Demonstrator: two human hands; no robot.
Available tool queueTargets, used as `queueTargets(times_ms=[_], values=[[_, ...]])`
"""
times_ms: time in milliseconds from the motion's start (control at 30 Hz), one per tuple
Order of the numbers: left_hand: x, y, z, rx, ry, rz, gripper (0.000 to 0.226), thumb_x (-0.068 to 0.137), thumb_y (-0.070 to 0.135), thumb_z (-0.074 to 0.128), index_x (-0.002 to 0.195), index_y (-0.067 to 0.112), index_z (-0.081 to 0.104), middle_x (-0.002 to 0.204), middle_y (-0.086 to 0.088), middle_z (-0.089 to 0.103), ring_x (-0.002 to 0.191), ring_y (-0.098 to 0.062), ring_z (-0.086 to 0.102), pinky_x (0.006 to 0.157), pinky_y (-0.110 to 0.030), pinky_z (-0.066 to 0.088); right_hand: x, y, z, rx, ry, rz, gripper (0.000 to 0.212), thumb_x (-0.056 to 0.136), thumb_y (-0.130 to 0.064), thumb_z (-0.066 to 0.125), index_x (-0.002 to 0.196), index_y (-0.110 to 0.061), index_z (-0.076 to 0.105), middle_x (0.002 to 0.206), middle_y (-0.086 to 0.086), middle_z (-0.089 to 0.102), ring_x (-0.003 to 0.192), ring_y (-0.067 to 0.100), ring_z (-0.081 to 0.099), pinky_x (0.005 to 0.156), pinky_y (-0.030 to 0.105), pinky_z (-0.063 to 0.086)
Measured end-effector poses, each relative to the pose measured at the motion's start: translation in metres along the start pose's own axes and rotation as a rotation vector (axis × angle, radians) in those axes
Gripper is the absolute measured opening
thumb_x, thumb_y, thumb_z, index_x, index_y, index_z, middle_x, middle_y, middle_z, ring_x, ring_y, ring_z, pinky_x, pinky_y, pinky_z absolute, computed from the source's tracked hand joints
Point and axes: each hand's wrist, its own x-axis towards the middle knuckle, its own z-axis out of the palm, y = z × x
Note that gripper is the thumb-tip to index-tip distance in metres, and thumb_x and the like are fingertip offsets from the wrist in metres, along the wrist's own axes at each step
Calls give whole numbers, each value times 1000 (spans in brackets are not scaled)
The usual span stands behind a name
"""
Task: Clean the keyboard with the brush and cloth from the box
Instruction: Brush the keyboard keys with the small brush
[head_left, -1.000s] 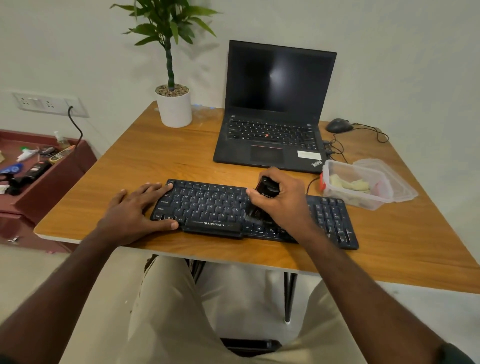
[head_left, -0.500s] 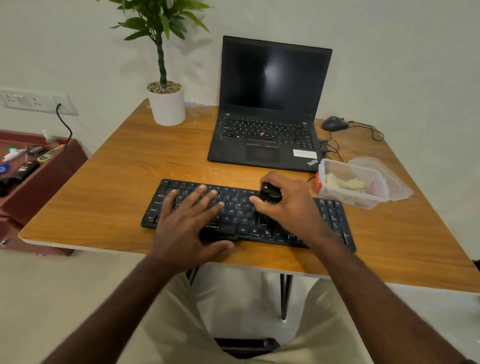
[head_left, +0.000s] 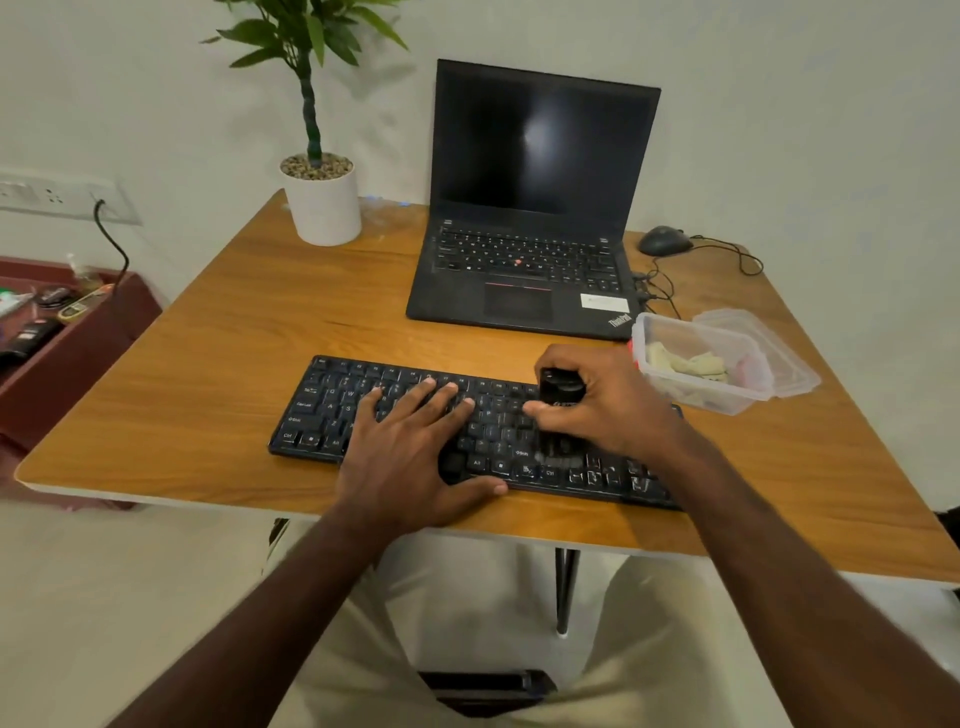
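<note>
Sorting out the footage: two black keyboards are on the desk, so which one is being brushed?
The separate flat black keyboard at the near edge; the right hand holds the black brush on it. The black laptop sits untouched behind.

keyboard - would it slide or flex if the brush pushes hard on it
The keyboard looks thin and light, so it could slide on the smooth table; the left hand pressing flat on it probably prevents that. It lies flat, so flex seems unlikely under the brush.

The keyboard lies before the laptop, the box right, cloth seemingly inside.
</note>
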Motion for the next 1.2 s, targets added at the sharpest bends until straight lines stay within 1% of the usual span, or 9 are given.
queueTargets(times_ms=[100, 200, 367, 567, 667, 867, 967, 1067, 1200], values=[[1, 1, 2, -11, 28, -1, 105, 71, 99, 22, 147, 30, 45, 156, 2, 40, 148, -18, 29, 118, -61, 16, 2, -2, -3, 4, 107, 32, 21, 82, -30, 82, 90, -28, 62, 77, -12, 61, 73, 4, 59, 65, 25, 52], [1, 2, 3, -5, 14, -8, 106, 71, 100, 23, 147, 30, 45, 157, 2, 40, 148, -18, 28, 118, -62, 16, -1, -12, 24, 4, 123, -19, 21, 84, -32, 80, 92, -29, 61, 78, -13, 61, 74, 3, 60, 63, 16, 47], [1, 3, 1, -14, 20, -11, 106, 71, 100, 24, 147, 29, 47, 155, 1, 42, 148, -18, 30, 117, -62, 17, 1, -20, 36, 151, 287, -48, 19, 84, -26, 81, 91, -20, 64, 76, -6, 61, 69, 7, 59, 60, 17, 48], [1, 2, 1, -23, 26, -18, 106, 70, 100, 24, 147, 30, 46, 156, 2, 41, 148, -17, 29, 118, -61, 15, -4, -5, 6, -98, 81, 45, 24, 83, -33, 81, 89, -33, 58, 77, -17, 59, 74, -1, 58, 64, 14, 43], [1, 3, 2, -20, 20, -22, 106, 71, 100, 22, 147, 30, 45, 156, 2, 40, 148, -18, 28, 118, -61, 14, -5, -8, 6, -132, 156, 58, 23, 84, -34, 80, 92, -31, 59, 79, -16, 60, 77, -2, 59, 64, 13, 45], [2, 3, -1, -24, 15, -21, 108, 69, 100, 22, 146, 30, 47, 156, 2, 41, 147, -18, 30, 118, -61, 14, 2, -16, 30, 61, 310, 31, 21, 83, -31, 80, 91, -19, 65, 75, -8, 61, 71, 8, 60, 59, 18, 48], [3, 2, -4, -36, 18, -19, 108, 68, 101, 22, 146, 30, 48, 155, 3, 42, 147, -17, 31, 118, -60, 15, 5, -13, 21, -83, 204, 26, 21, 84, -33, 80, 90, -25, 61, 76, -14, 60, 72, 3, 59, 63, 15, 45], [6, -6, -5, -45, 11, -22, 107, 67, 101, 25, 148, 33, 44, 157, 6, 38, 148, -15, 27, 119, -58, 13, 2, -3, 0, -86, 172, 113, 24, 83, -32, 80, 96, -23, 62, 82, -11, 63, 78, 4, 62, 70, 24, 54], [13, -18, -6, -47, 31, -20, 105, 68, 100, 28, 146, 32, 47, 155, 5, 42, 147, -16, 30, 119, -59, 16, -5, 10, -19, 10, 349, 102, 23, 83, -25, 83, 94, -15, 65, 78, -2, 63, 70, 1, 58, 64, 12, 48]])
